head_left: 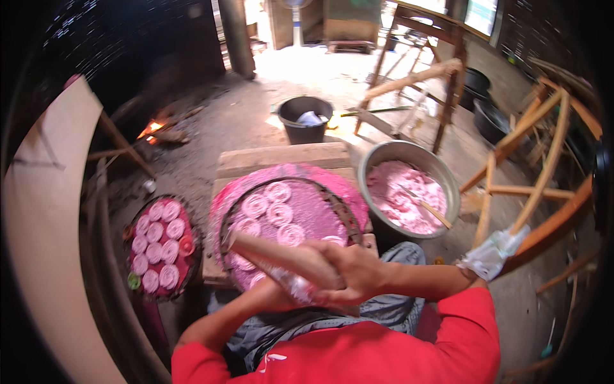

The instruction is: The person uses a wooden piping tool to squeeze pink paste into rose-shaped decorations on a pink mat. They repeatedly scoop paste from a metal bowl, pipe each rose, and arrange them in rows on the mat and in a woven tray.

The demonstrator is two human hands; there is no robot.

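My right hand [342,275] is closed around a long tan wooden press-like tool [268,253], which slants toward the upper left over the round pink-coated board [320,205]. My left hand [281,294] is at the tool's underside, beside a clear crumpled part, its fingers mostly hidden. Several coiled pink swirls [279,212] lie on the board, some hidden by the tool and hands. The board rests on a wooden plank platform [281,153] in front of me.
At left, a round tray [192,275] holds pink swirls beside a tall pale panel [45,224]. A metal basin [377,211] of pink paste with a stick stands right. A small fire [152,131], black bucket [304,134] and wooden frames [524,192] are farther out.
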